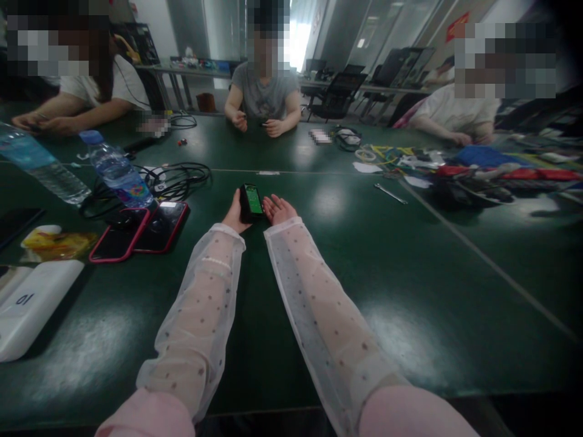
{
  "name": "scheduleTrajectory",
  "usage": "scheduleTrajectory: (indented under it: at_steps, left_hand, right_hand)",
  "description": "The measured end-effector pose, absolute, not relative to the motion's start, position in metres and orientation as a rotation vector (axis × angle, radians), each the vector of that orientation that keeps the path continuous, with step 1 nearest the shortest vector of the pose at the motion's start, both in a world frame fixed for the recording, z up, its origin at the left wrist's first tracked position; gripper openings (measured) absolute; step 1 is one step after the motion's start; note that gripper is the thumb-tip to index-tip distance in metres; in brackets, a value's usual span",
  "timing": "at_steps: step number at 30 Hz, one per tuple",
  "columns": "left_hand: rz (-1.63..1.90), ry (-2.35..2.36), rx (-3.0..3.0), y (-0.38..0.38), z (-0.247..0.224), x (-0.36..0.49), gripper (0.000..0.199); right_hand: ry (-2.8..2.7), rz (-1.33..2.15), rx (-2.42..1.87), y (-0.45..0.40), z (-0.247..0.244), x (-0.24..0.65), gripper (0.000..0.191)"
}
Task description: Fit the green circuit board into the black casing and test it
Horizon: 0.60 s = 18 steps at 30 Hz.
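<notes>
A small dark handheld device with a lit green screen (253,200) rests in my left hand (234,213), tilted so the screen faces up toward me. My left fingers wrap its left side and underside; whether it is a phone, I cannot tell. Just to its right, my right hand (280,210) lies palm up with the fingers loosely spread and nothing in it. Its fingertips come close to the device's right edge. Sheer dotted sleeves cover both my forearms.
On the green table (437,291), two red-edged phones (161,227), water bottles (119,173), black cables (184,176) and a white power-bank-like case (40,309) sit left. A wrench (390,193) and a pile of tools and cables (492,173) lie right. Several people sit around.
</notes>
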State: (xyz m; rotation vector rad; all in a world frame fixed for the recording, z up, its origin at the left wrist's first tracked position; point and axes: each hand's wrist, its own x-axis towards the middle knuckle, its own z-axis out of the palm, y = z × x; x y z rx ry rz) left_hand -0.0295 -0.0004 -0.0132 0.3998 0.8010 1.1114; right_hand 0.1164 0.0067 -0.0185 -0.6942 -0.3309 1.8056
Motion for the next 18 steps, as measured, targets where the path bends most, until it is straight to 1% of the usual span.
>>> scheduleTrajectory:
  at_steps: [10,18]
  left_hand:
    - [1.126,0.863,0.431,-0.004,-0.008,-0.028,0.054]
    - [1.175,1.080,0.509,-0.002,-0.005,-0.018,0.033]
  right_hand:
    - [-0.385,1.819,-0.723,0.010,-0.020,0.115,0.018]
    - [-0.486,1.753,-0.845,0.016,-0.025,0.107,0.017]
